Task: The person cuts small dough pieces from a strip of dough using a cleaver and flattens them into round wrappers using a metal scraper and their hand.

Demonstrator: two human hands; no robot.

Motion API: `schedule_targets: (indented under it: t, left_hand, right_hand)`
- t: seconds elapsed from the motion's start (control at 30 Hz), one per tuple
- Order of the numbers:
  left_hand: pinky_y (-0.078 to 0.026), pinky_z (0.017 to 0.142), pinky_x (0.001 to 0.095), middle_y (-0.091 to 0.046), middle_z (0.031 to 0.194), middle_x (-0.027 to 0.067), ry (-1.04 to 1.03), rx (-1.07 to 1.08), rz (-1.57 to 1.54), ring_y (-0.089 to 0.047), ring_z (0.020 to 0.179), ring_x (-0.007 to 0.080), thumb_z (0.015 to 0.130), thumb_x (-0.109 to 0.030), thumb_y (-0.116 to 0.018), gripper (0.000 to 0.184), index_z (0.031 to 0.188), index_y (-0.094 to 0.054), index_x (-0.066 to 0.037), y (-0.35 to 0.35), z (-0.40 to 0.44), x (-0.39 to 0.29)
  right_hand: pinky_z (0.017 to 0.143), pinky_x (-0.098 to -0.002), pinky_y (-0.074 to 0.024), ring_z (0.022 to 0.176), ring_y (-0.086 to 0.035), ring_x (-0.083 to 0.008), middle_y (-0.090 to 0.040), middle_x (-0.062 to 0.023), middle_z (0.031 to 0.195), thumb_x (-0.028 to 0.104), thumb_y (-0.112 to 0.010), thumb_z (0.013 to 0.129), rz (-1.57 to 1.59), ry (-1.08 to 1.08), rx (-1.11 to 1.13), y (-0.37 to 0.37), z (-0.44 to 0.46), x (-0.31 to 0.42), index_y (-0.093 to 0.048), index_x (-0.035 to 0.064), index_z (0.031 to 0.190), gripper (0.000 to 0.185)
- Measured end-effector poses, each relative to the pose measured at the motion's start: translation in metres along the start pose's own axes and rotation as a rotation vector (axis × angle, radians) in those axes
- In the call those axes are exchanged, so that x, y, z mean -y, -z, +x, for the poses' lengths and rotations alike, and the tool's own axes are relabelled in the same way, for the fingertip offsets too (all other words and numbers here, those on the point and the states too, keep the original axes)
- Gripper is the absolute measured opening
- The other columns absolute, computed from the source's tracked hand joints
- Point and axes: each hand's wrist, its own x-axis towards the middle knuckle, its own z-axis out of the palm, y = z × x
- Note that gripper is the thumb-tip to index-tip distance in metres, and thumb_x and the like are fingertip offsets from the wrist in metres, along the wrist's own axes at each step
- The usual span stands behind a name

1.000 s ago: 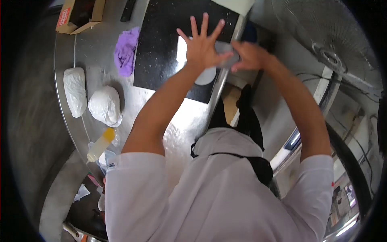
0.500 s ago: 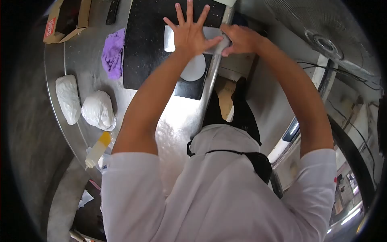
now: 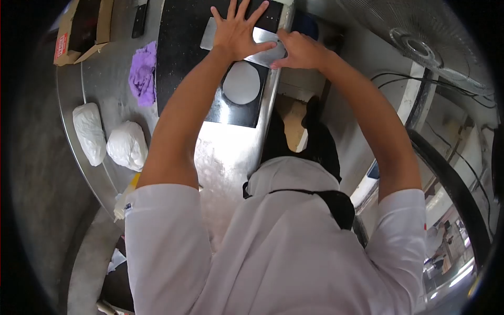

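Note:
My left hand (image 3: pixel 237 34) lies flat with its fingers spread on a broad, rectangular metal blade (image 3: pixel 209 35). My right hand (image 3: pixel 302 50) is closed around the blade's near-right end, and any handle is hidden inside the grip. The blade rests on a black board (image 3: pixel 181 52) at the edge of the metal table. Just below it on the board sits a thin, round white disc (image 3: pixel 241 83), which looks like flattened dough. Whatever is under the blade is covered.
On the metal table (image 3: pixel 223 157) to the left are a purple cloth (image 3: pixel 143 73), two white plastic-wrapped bundles (image 3: pixel 89 134), a yellow-capped bottle (image 3: pixel 126 197) and a dark-handled knife (image 3: pixel 139 20). An open cardboard box (image 3: pixel 62 44) stands at the far left. A large fan (image 3: pixel 415 44) is at the right.
The blade has turned slightly and slid up and left, with both hands moving along on it. More of the white disc now shows. The whole view has also shifted a little.

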Motion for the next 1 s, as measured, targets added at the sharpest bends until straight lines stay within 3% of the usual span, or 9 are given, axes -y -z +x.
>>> schedule_targets:
  t: [0.03,0.13,0.47,0.5,0.63,0.77,0.8,0.87,1.0]
  left_hand:
    - [-0.011,0.109,0.0841,-0.014,0.171,0.0151,-0.110,-0.193,-0.012,-0.012,0.155,0.0474,0.074,-0.083,-0.063,0.107,0.163,-0.026,-0.036,-0.053,-0.008,0.023]
    - [-0.009,0.110,0.0832,-0.014,0.172,0.0129,-0.121,-0.103,-0.106,-0.009,0.157,0.0433,0.072,-0.087,-0.060,0.106,0.161,-0.032,-0.036,-0.055,-0.081,0.008]
    - [-0.014,0.113,0.0788,-0.018,0.171,0.0106,-0.259,-0.163,-0.047,-0.016,0.156,0.0416,0.075,-0.079,-0.066,0.103,0.162,-0.028,-0.037,-0.035,-0.015,0.041]
    - [-0.013,0.116,0.0776,-0.014,0.172,0.0088,-0.237,-0.103,-0.043,-0.012,0.158,0.0385,0.071,-0.069,-0.075,0.108,0.163,-0.026,-0.038,-0.035,-0.022,0.033]
    - [-0.011,0.116,0.0774,-0.015,0.172,0.0093,-0.193,0.000,-0.032,-0.012,0.158,0.0379,0.075,-0.082,-0.062,0.104,0.162,-0.027,-0.037,-0.039,-0.054,0.020]
    - [-0.010,0.111,0.0837,-0.018,0.171,0.0066,-0.194,-0.165,-0.009,-0.013,0.157,0.0411,0.075,-0.081,-0.062,0.102,0.162,-0.028,-0.038,-0.037,-0.019,0.036]
    - [-0.010,0.114,0.0804,-0.018,0.169,0.0208,-0.139,0.039,0.019,-0.017,0.155,0.0448,0.076,-0.075,-0.067,0.108,0.161,-0.031,-0.019,0.003,-0.008,0.024]
    - [-0.011,0.110,0.0843,-0.019,0.171,0.0071,-0.236,-0.247,-0.085,-0.013,0.156,0.0416,0.075,-0.079,-0.064,0.103,0.162,-0.028,-0.038,-0.045,-0.007,0.039]
    - [-0.013,0.111,0.0826,-0.020,0.171,0.0076,-0.215,0.024,0.101,-0.015,0.156,0.0424,0.078,-0.079,-0.062,0.099,0.162,-0.028,-0.038,-0.029,-0.020,0.021]
  right_hand:
    - [0.078,-0.0513,-0.0573,0.093,-0.069,-0.0493,-0.069,-0.0302,0.093,0.052,-0.086,0.076,0.030,0.103,-0.084,-0.018,-0.005,-0.007,-0.054,-0.0064,0.112,0.076]
    - [0.080,-0.0513,-0.0581,0.094,-0.069,-0.0501,-0.070,-0.0320,0.092,0.055,-0.085,0.075,0.112,0.058,0.177,-0.040,-0.037,0.019,-0.050,-0.0055,0.113,0.080]
    - [0.086,-0.0489,-0.0590,0.101,-0.071,-0.0444,-0.070,-0.0313,0.102,0.050,-0.088,0.073,0.011,-0.129,0.030,-0.016,-0.007,0.035,-0.053,-0.0084,0.118,0.081]
    - [0.088,-0.0482,-0.0590,0.103,-0.070,-0.0457,-0.069,-0.0314,0.108,0.053,-0.087,0.074,0.069,-0.070,0.031,-0.025,-0.011,0.028,-0.053,-0.0098,0.121,0.085]
    - [0.088,-0.0507,-0.0578,0.100,-0.069,-0.0493,-0.068,-0.0320,0.105,0.056,-0.086,0.073,0.035,-0.109,0.182,-0.029,-0.025,0.037,-0.052,-0.0116,0.121,0.089]
    - [0.085,-0.0499,-0.0575,0.097,-0.070,-0.0474,-0.068,-0.0334,0.100,0.060,-0.084,0.074,0.053,-0.046,0.067,-0.033,-0.008,0.012,-0.052,-0.0125,0.122,0.092]
    - [0.084,-0.0495,-0.0575,0.096,-0.071,-0.0469,-0.068,-0.0335,0.098,0.061,-0.083,0.075,0.008,-0.016,-0.019,-0.023,-0.001,0.011,-0.052,-0.0125,0.122,0.093]
    - [0.081,-0.0511,-0.0559,0.093,-0.068,-0.0514,-0.067,-0.0344,0.095,0.053,-0.088,0.074,0.049,-0.046,-0.024,-0.015,-0.006,0.019,-0.048,-0.0114,0.121,0.089]
    - [0.083,-0.0521,-0.0552,0.095,-0.067,-0.0514,-0.067,-0.0338,0.095,0.059,-0.086,0.072,0.068,0.090,-0.055,-0.041,-0.019,0.002,-0.050,-0.0066,0.124,0.091]
